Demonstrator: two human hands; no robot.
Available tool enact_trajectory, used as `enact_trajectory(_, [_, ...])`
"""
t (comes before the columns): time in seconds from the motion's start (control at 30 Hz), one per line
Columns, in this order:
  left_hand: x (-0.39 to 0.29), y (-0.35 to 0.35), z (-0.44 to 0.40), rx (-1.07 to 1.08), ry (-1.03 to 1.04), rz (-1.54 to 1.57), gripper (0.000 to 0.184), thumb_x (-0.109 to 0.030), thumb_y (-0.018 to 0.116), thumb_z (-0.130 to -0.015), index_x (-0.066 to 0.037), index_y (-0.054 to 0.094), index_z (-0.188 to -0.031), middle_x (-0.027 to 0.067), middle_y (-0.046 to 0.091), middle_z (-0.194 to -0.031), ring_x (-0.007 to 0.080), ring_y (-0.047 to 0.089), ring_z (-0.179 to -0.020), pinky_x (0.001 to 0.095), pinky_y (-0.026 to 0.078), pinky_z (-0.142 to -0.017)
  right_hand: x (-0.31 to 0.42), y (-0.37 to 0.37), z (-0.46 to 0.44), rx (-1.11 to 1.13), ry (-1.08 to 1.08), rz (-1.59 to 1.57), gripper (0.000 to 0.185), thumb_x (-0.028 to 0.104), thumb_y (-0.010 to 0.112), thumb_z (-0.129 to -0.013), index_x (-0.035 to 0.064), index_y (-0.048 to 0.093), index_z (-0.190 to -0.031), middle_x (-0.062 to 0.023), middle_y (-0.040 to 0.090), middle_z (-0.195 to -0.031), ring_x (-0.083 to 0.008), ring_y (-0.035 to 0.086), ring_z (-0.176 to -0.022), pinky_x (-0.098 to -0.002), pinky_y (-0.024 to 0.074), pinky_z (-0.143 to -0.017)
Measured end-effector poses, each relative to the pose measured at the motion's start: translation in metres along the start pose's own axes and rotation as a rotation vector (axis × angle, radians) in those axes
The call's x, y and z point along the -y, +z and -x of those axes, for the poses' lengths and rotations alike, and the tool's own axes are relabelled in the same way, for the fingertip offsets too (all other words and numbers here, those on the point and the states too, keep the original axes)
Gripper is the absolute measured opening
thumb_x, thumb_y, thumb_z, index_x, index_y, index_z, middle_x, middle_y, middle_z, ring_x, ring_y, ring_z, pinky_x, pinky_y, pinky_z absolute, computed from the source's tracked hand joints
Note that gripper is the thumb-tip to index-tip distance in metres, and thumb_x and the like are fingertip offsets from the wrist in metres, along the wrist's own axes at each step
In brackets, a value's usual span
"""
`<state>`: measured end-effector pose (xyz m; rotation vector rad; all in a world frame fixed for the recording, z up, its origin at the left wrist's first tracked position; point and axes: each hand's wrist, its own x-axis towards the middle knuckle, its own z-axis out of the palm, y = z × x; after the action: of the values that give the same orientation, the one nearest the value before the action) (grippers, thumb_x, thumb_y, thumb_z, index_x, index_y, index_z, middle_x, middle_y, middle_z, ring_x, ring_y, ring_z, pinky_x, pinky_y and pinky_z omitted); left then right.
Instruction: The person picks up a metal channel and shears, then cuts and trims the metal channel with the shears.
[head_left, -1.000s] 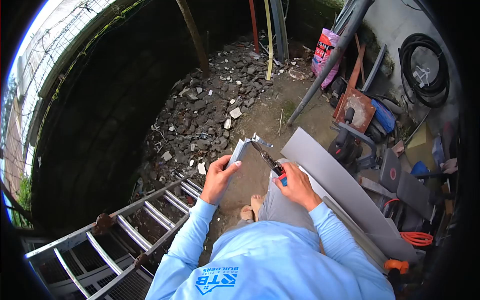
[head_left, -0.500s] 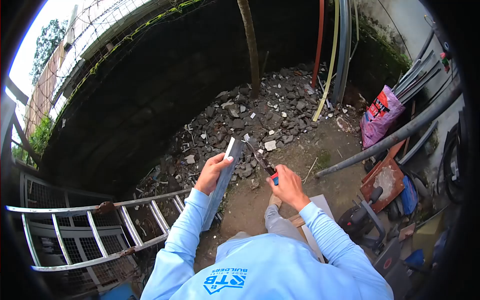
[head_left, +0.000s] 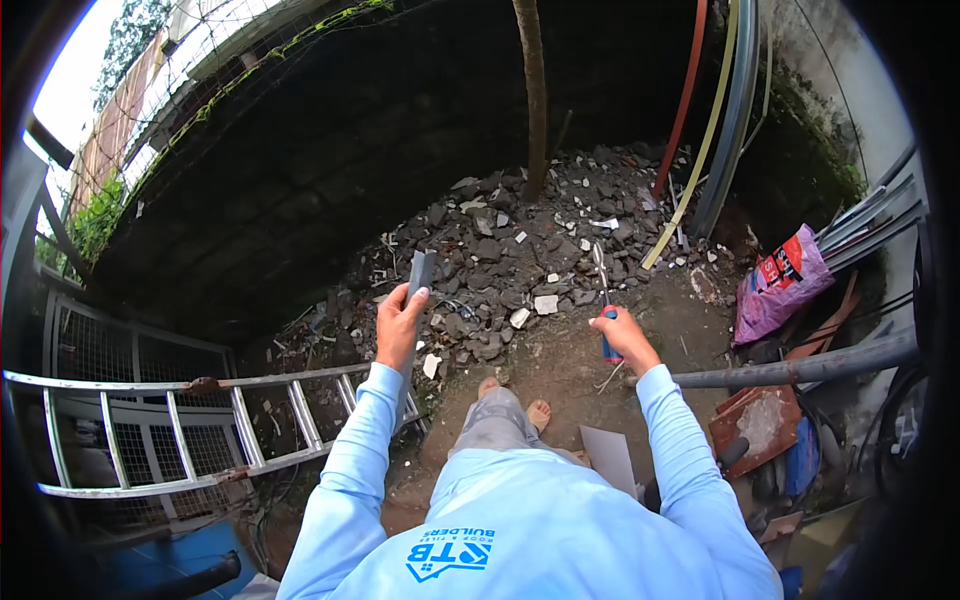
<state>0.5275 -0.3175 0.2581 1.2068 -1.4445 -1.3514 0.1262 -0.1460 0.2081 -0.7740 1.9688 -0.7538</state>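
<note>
My left hand point(head_left: 402, 325) is closed around the upper part of a long grey metal channel point(head_left: 422, 270). The channel stands nearly upright, its top end above my fingers and its lower part running down behind my forearm. Off to the right, my right hand point(head_left: 626, 338) grips tin snips point(head_left: 602, 275) by their red and blue handles. The long blades point up and away from me, apart from the channel. Whether the blades are parted is too small to tell.
A rubble heap point(head_left: 490, 240) lies ahead against a dark wall, with a thin tree trunk point(head_left: 531, 100) rising from it. An aluminium ladder point(head_left: 245, 430) is at left. At right are a pink sack point(head_left: 785, 285), a grey pipe point(head_left: 800, 370) and a stained board point(head_left: 765, 430).
The snips have moved right, away from the channel's top end, and now point upward. The channel has turned more upright and shifted left. My hands are farther apart.
</note>
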Motion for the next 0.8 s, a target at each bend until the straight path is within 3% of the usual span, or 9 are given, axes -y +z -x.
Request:
enact_trajectory(0.03, [-0.009,0.0,-0.009,-0.03,0.035,0.045,0.032,-0.031,0.074,-0.107,-0.001,0.075,-0.12,-0.0077,0.067,-0.096,0.0031,0.053,-0.087,0.0239,0.043,-0.078,-0.005,-0.011,-0.012,0.118,0.155,-0.178,0.047,0.037,0.08,-0.089,-0.0019,0.068,-0.113,-0.0183,0.074,-0.109,-0.0353,0.072,-0.102,-0.0471,0.0562,-0.09])
enact_trajectory(0.13, [-0.011,-0.014,-0.046,-0.128,0.105,0.284,0.026,-0.029,0.072,-0.109,-0.005,0.075,-0.117,-0.0078,0.068,-0.1,0.0016,0.055,-0.092,0.0227,0.043,-0.084,-0.019,-0.021,-0.018,-0.318,-0.102,0.505,0.044,0.039,0.08,-0.089,0.0005,0.069,-0.107,-0.0143,0.074,-0.098,-0.0301,0.072,-0.091,-0.0452,0.0563,-0.081])
enact_trajectory(0.17, [-0.01,-0.016,-0.058,-0.161,0.117,0.438,0.023,-0.029,0.072,-0.109,-0.007,0.075,-0.115,-0.0079,0.07,-0.103,0.0019,0.057,-0.093,0.0238,0.045,-0.087,-0.041,-0.02,-0.035,-0.352,-0.208,0.437,0.036,0.038,0.08,-0.091,0.0055,0.067,-0.093,-0.0035,0.066,-0.08,-0.0181,0.064,-0.071,-0.0394,0.0529,-0.066])
enact_trajectory(0.27, [-0.031,-0.023,-0.081,-0.279,0.059,0.72,0.022,-0.032,0.07,-0.109,-0.012,0.072,-0.119,-0.0038,0.073,-0.105,0.0097,0.066,-0.096,0.0298,0.053,-0.092,-0.021,-0.011,-0.031,0.021,0.025,-0.202,0.033,0.038,0.081,-0.094,0.0081,0.068,-0.096,-0.0017,0.067,-0.078,-0.015,0.065,-0.067,-0.0354,0.0525,-0.062])
enact_trajectory(0.33, [-0.019,-0.036,-0.097,-0.24,0.019,0.903,0.027,-0.037,0.07,-0.109,-0.013,0.071,-0.121,-0.002,0.073,-0.106,0.0131,0.068,-0.097,0.0329,0.054,-0.092,0.019,0.004,-0.013,0.102,0.07,-0.347,0.032,0.039,0.083,-0.095,0.0106,0.067,-0.096,0.0004,0.068,-0.08,-0.012,0.065,-0.067,-0.0317,0.0528,-0.061])
enact_trajectory(0.47, [-0.007,-0.057,-0.116,-0.316,0.033,1.081,0.035,-0.046,0.069,-0.108,-0.014,0.071,-0.122,-0.0008,0.074,-0.108,0.017,0.069,-0.099,0.0372,0.056,-0.092,0.081,0.056,0.002,0.369,0.064,-0.648,0.034,0.035,0.084,-0.096,0.0089,0.071,-0.114,-0.0016,0.072,-0.094,-0.0122,0.07,-0.081,-0.0308,0.0596,-0.073])
enact_trajectory(0.5, [-0.002,-0.066,-0.119,-0.342,0.049,1.108,0.035,-0.046,0.07,-0.107,-0.014,0.071,-0.122,-0.0004,0.074,-0.108,0.0177,0.069,-0.099,0.0377,0.056,-0.092,0.1,0.066,0.006,0.447,0.078,-0.684,0.04,0.033,0.084,-0.097,0.0076,0.069,-0.124,-0.0031,0.072,-0.103,-0.0135,0.071,-0.092,-0.0304,0.0592,-0.08])
enact_trajectory(0.6, [-0.008,-0.084,-0.115,-0.426,0.103,1.162,0.036,-0.047,0.069,-0.107,-0.014,0.071,-0.121,0.0001,0.075,-0.11,0.0183,0.07,-0.1,0.0381,0.056,-0.092,0.148,0.094,0.012,0.578,-0.013,-0.692,0.048,0.031,0.085,-0.095,0.0059,0.064,-0.129,-0.0061,0.073,-0.115,-0.016,0.071,-0.103,-0.0323,0.0566,-0.092])
enact_trajectory(0.8, [0.006,-0.122,-0.103,-0.538,0.174,1.218,0.037,-0.048,0.068,-0.108,-0.014,0.072,-0.122,-0.0006,0.076,-0.11,0.0183,0.071,-0.1,0.0374,0.058,-0.091,0.204,0.126,0.005,0.747,-0.142,-0.425,0.06,0.03,0.087,-0.091,0.0042,0.06,-0.136,-0.0085,0.072,-0.126,-0.0178,0.068,-0.113,-0.0357,0.0549,-0.099])
